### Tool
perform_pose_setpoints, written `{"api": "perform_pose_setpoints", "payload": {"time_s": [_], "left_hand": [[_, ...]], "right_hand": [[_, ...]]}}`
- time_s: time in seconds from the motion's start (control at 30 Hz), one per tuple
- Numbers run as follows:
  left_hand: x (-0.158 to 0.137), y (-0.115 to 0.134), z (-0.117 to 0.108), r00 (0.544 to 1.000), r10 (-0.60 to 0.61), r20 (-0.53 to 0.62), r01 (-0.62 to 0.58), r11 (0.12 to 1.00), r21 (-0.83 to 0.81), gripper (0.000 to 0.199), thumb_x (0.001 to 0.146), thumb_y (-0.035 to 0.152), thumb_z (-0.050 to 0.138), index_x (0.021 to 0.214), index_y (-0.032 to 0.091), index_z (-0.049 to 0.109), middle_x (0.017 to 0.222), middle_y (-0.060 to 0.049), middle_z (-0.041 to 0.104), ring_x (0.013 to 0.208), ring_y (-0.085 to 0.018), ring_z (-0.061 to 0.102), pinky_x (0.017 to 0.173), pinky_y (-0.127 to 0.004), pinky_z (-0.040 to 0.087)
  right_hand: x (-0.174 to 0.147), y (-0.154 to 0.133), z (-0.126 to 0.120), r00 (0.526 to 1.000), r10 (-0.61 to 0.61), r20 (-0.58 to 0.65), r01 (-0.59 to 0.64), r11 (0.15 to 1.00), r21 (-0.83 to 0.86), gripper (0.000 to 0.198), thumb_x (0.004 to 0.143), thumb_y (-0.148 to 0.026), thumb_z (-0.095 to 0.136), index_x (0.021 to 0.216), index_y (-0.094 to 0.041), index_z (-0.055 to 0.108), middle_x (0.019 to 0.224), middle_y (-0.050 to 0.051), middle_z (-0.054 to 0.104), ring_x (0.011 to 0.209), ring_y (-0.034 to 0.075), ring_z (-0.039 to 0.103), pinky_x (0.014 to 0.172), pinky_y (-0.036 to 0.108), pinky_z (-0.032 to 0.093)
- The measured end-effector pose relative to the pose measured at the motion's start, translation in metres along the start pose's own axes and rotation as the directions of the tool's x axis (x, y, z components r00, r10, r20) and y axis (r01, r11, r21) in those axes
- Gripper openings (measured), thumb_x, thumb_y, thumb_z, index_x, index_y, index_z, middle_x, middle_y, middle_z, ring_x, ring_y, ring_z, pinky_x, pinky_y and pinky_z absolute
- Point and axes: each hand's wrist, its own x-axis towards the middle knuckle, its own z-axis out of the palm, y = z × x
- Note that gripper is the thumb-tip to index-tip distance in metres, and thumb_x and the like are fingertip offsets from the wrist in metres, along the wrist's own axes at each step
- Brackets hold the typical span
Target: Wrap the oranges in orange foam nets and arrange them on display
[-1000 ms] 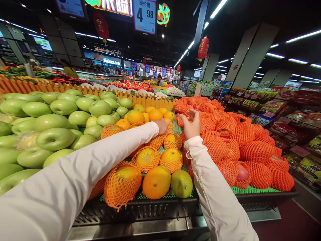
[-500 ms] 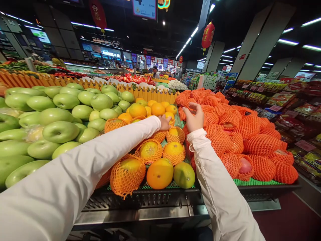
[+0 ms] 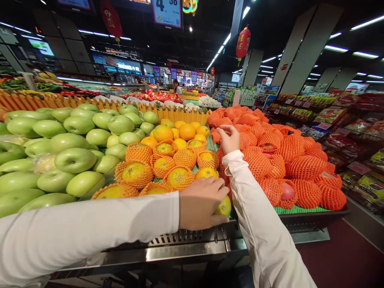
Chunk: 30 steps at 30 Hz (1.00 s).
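Observation:
My left hand (image 3: 202, 204) lies low over the front of the orange bin. Its thumb and fingers curve around a greenish-yellow orange (image 3: 225, 206) at the front right corner, still resting in the bin. The palm side is hidden, and the hand covers part of the front row. Behind it sit oranges in foam nets (image 3: 178, 178) and bare oranges (image 3: 163, 133). My right hand (image 3: 230, 139) is raised above the divider beside the red-netted fruit (image 3: 261, 162), its fingers bent and apart with nothing visible between them.
Green apples (image 3: 75, 158) fill the bin at left. A yellow picket-style fence (image 3: 180, 115) runs along the back. A metal rail (image 3: 186, 251) edges the front of the stand. Packaged goods on shelves (image 3: 333, 136) stand at right, and a person (image 3: 177, 87) is far behind.
My left hand has come from the rear oranges toward me, down to the greenish orange at the front right. My right hand stays nearly in place. The view has shifted slightly.

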Motion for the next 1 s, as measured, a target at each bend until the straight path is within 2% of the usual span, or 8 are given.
{"api": "perform_pose_setpoints", "payload": {"time_s": [0.2, 0.43, 0.57, 0.67, 0.73, 0.8, 0.9, 1.0], "left_hand": [[0.008, -0.008, 0.038, 1.000, 0.012, -0.013, -0.013, 0.999, -0.034, 0.061, 0.088, 0.051, 0.070, 0.128, 0.006, 0.059, 0.126, -0.017, 0.062, 0.118, -0.034, 0.053, 0.100, -0.047, 0.048], [-0.016, -0.031, 0.019, 0.963, -0.014, -0.269, -0.088, 0.928, -0.362, 0.052, 0.098, 0.048, 0.057, 0.136, 0.014, 0.048, 0.134, -0.015, 0.059, 0.123, -0.027, 0.055, 0.105, -0.041, 0.047], [-0.020, -0.066, -0.008, 0.863, -0.209, -0.461, 0.014, 0.920, -0.391, 0.054, 0.102, 0.051, 0.041, 0.141, 0.014, 0.037, 0.134, -0.017, 0.056, 0.119, -0.026, 0.058, 0.104, -0.042, 0.048], [-0.021, -0.108, -0.021, 0.730, -0.227, -0.645, 0.145, 0.973, -0.178, 0.057, 0.099, 0.051, 0.049, 0.139, 0.013, 0.039, 0.136, -0.018, 0.050, 0.124, -0.029, 0.052, 0.108, -0.045, 0.044], [-0.024, -0.139, -0.022, 0.700, -0.214, -0.681, 0.300, 0.954, 0.008, 0.058, 0.095, 0.049, 0.057, 0.139, 0.014, 0.045, 0.139, -0.019, 0.045, 0.127, -0.033, 0.047, 0.110, -0.049, 0.041], [-0.027, -0.166, -0.019, 0.761, -0.265, -0.593, 0.418, 0.899, 0.135, 0.057, 0.092, 0.048, 0.061, 0.138, 0.015, 0.051, 0.140, -0.019, 0.045, 0.124, -0.037, 0.045, 0.106, -0.053, 0.041], [-0.028, -0.190, -0.012, 0.879, -0.308, -0.363, 0.396, 0.897, 0.197, 0.059, 0.092, 0.053, 0.061, 0.140, 0.019, 0.056, 0.136, -0.016, 0.049, 0.122, -0.037, 0.045, 0.106, -0.051, 0.041], [-0.026, -0.175, -0.011, 0.887, -0.321, -0.330, 0.392, 0.903, 0.174, 0.056, 0.097, 0.056, 0.049, 0.138, 0.020, 0.059, 0.138, -0.015, 0.050, 0.125, -0.036, 0.044, 0.108, -0.052, 0.038]], "right_hand": [[0.004, 0.004, -0.001, 1.000, -0.007, 0.030, 0.008, 0.999, -0.031, 0.053, 0.078, -0.038, 0.061, 0.117, -0.002, 0.062, 0.114, 0.005, 0.058, 0.081, -0.007, 0.050, 0.073, 0.003, 0.040], [0.002, 0.007, 0.000, 0.995, -0.061, 0.079, 0.062, 0.998, -0.012, 0.057, 0.076, -0.042, 0.059, 0.113, 0.001, 0.063, 0.114, 0.007, 0.058, 0.079, -0.007, 0.049, 0.070, 0.002, 0.038], [-0.002, 0.002, 0.000, 0.995, -0.031, 0.090, 0.033, 0.999, -0.018, 0.052, 0.076, -0.039, 0.059, 0.110, 0.001, 0.065, 0.111, 0.006, 0.059, 0.078, -0.006, 0.048, 0.069, 0.003, 0.036], [-0.004, -0.002, 0.001, 0.998, 0.007, 0.068, -0.007, 1.000, -0.005, 0.048, 0.076, -0.035, 0.060, 0.109, 0.000, 0.067, 0.108, 0.004, 0.060, 0.076, -0.006, 0.048, 0.068, 0.004, 0.035], [-0.005, -0.003, 0.001, 0.998, 0.006, 0.065, -0.006, 1.000, -0.007, 0.048, 0.077, -0.035, 0.060, 0.108, 0.000, 0.067, 0.106, 0.004, 0.060, 0.074, -0.006, 0.047, 0.067, 0.004, 0.035], [-0.005, -0.004, 0.001, 0.997, -0.007, 0.074, 0.008, 1.000, -0.014, 0.047, 0.077, -0.035, 0.060, 0.108, 0.000, 0.068, 0.105, 0.004, 0.060, 0.075, -0.006, 0.047, 0.067, 0.004, 0.034], [-0.006, -0.004, 0.001, 0.997, -0.002, 0.080, 0.003, 1.000, -0.019, 0.046, 0.077, -0.034, 0.060, 0.106, 0.000, 0.068, 0.104, 0.004, 0.060, 0.077, -0.005, 0.048, 0.067, 0.004, 0.033], [-0.006, -0.005, 0.001, 0.998, 0.022, 0.065, -0.020, 1.000, -0.022, 0.046, 0.077, -0.035, 0.060, 0.107, -0.001, 0.068, 0.105, 0.004, 0.060, 0.074, -0.006, 0.047, 0.067, 0.004, 0.034]]}}
